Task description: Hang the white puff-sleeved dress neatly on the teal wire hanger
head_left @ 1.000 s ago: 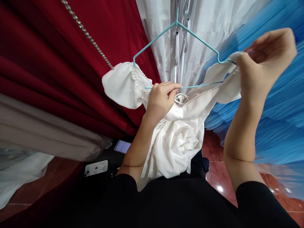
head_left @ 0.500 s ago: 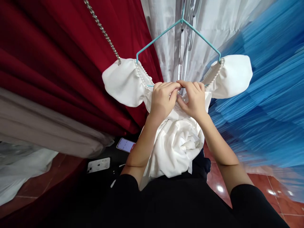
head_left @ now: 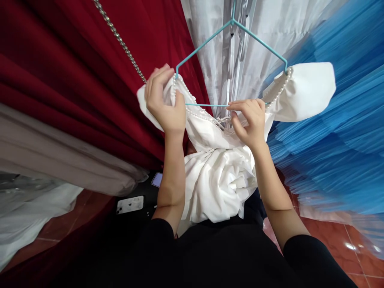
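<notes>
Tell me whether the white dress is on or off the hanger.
On: both ends of the teal hanger meet the pearl-trimmed shoulder edges of the white dress.

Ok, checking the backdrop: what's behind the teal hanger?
Behind the teal hanger: red fabric, white fabric and silvery metal. The white dress and right hand hide what's behind them.

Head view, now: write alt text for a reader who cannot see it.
A white dress sits on a light-blue hanger, left hand at one sleeve, right hand at the hanger's bottom bar. Red cloth hangs on the left, blue cloth on the right.
</notes>
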Motion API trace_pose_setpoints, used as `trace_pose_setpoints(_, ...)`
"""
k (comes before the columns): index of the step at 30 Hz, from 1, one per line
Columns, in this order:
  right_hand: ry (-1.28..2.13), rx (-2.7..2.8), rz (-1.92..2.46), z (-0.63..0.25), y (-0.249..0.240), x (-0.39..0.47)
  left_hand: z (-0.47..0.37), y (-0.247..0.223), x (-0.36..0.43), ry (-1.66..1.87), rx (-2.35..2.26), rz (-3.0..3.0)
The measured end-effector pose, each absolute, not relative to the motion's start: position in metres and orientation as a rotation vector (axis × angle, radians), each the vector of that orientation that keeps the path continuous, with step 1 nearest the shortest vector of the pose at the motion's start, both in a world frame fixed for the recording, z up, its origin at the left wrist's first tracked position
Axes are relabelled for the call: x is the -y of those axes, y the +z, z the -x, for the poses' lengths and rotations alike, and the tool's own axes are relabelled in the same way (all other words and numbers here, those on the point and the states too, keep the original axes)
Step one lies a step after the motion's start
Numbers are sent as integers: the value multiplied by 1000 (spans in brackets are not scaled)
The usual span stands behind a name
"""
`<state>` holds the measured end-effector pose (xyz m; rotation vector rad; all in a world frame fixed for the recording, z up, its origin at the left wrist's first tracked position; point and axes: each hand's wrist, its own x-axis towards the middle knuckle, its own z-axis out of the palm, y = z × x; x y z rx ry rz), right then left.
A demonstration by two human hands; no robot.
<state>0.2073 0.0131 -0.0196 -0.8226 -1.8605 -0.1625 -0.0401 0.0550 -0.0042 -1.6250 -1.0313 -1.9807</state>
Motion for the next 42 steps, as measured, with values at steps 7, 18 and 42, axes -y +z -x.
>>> trace_pose_setpoints(7,-161,1893,756,-220,-18,-18,89,17,-73,-2264,1363,1573)
trace_pose_setpoints(18,-51,1970,681,-220,-28,-28,67,-42,-19,-2314,1488,2077)
trace_pose_setpoints(42,-459,1460,822,-283,37,-42,-13,-11,-6,-1776,1269,2196)
